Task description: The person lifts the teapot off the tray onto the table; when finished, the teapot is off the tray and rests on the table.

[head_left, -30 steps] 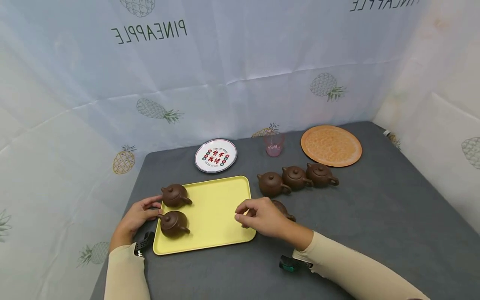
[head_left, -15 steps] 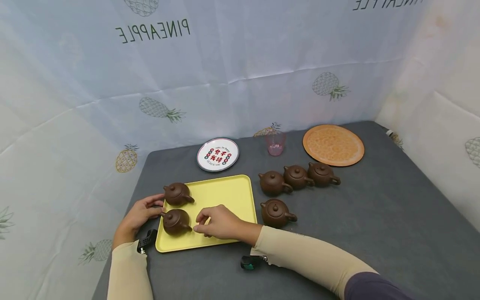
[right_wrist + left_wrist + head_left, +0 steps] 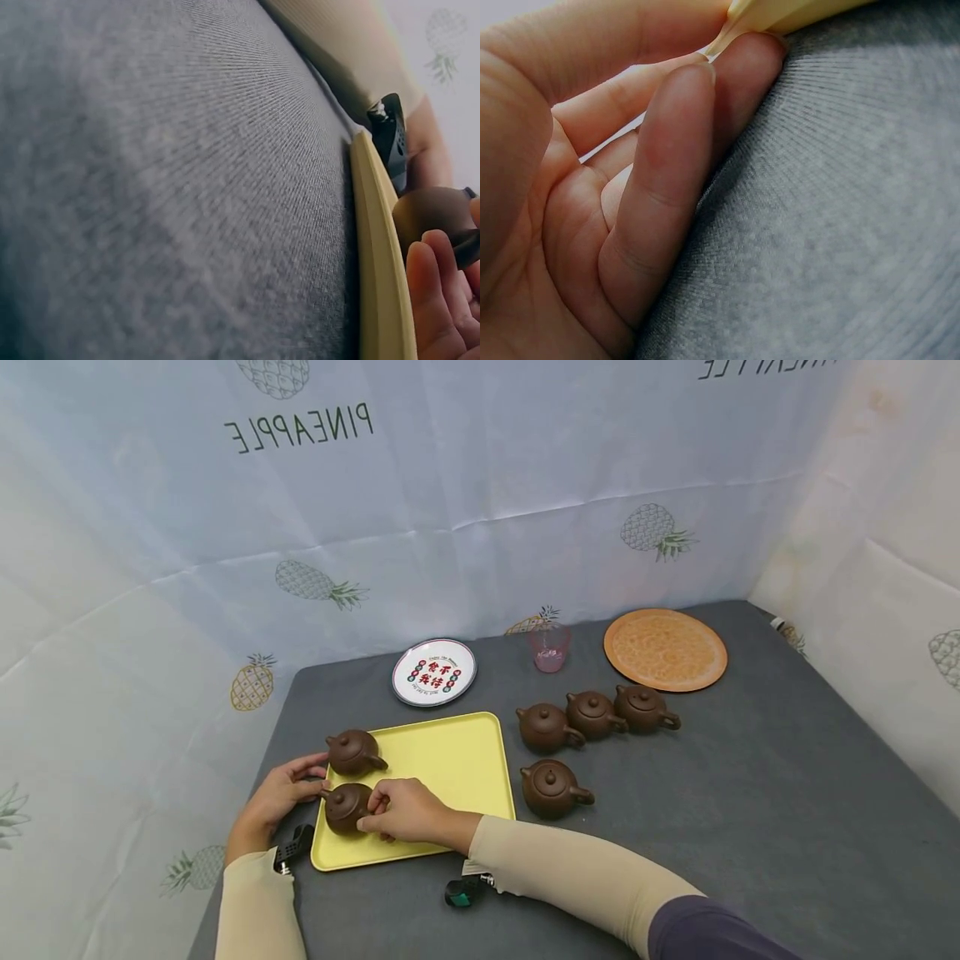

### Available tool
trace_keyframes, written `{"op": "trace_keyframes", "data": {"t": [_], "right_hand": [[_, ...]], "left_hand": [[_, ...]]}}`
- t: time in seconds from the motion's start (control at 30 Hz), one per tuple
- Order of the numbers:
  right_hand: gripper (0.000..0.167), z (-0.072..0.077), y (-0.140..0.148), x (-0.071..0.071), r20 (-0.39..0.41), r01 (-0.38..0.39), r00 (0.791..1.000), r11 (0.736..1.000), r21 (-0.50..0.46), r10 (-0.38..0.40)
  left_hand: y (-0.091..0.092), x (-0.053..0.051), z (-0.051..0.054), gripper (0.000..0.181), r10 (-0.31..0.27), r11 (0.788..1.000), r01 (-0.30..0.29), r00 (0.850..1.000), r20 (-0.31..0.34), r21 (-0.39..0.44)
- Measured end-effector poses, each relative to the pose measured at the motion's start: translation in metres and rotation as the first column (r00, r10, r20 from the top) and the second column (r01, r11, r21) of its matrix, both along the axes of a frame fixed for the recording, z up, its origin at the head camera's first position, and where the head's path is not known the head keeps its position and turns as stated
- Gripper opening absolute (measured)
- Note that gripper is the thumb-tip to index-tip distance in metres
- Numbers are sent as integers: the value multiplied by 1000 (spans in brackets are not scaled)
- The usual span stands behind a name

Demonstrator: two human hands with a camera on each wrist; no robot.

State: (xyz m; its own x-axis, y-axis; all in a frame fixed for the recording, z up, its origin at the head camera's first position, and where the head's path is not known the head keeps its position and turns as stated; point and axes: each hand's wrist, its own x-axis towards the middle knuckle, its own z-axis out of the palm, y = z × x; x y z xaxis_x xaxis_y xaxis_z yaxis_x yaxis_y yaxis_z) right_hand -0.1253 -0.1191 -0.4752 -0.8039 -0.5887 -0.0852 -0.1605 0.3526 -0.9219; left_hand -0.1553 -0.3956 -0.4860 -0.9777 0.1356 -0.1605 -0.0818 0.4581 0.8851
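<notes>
At its left edge the yellow tray [image 3: 442,752] is held by my left hand [image 3: 273,797]; in the left wrist view the fingers [image 3: 667,142] meet at the tray's rim [image 3: 802,15]. Two brown teapots stand along the tray's left side, the far one [image 3: 352,752] and the near one [image 3: 347,808]. My right hand [image 3: 412,812] pinches the near teapot's handle, which it mostly hides in the head view. From the right wrist, the teapot [image 3: 431,214] shows with fingers [image 3: 426,281] at its handle.
Right of the tray stands one teapot [image 3: 551,788], with a row of three [image 3: 545,727] behind it. At the back are a white plate [image 3: 433,672], a pink cup [image 3: 550,647] and a round orange mat [image 3: 665,650].
My right hand has moved left across the tray, from its right edge to the near teapot's handle, and pinches it. The left hand has stayed at the tray's edge.
</notes>
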Motion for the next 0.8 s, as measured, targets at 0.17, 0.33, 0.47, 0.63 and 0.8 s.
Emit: {"op": "trace_keyframes", "data": {"t": [0.17,0.33,0.47,0.63,0.8], "right_hand": [[18,0,2,1,57,36,998,998,-53,-33],[19,-1,5,1,86,57,995,993,-107,-48],[20,-4,5,2,72,48,997,991,-121,-39],[22,-7,7,4,74,49,996,991,-127,-39],[21,-6,12,5,59,42,998,986,-159,-33]], "left_hand": [[2,-1,-1,61,15,1000,-15,1000,8,-9],[2,-2,-1,62,7,1000,-7,1000,5,13],[2,-2,-1,62,1,999,-1,1000,4,32],[1,0,-2,61,4,1000,-4,1000,-3,25],[0,1,-4,60,16,1000,-16,1000,-15,7]]}}
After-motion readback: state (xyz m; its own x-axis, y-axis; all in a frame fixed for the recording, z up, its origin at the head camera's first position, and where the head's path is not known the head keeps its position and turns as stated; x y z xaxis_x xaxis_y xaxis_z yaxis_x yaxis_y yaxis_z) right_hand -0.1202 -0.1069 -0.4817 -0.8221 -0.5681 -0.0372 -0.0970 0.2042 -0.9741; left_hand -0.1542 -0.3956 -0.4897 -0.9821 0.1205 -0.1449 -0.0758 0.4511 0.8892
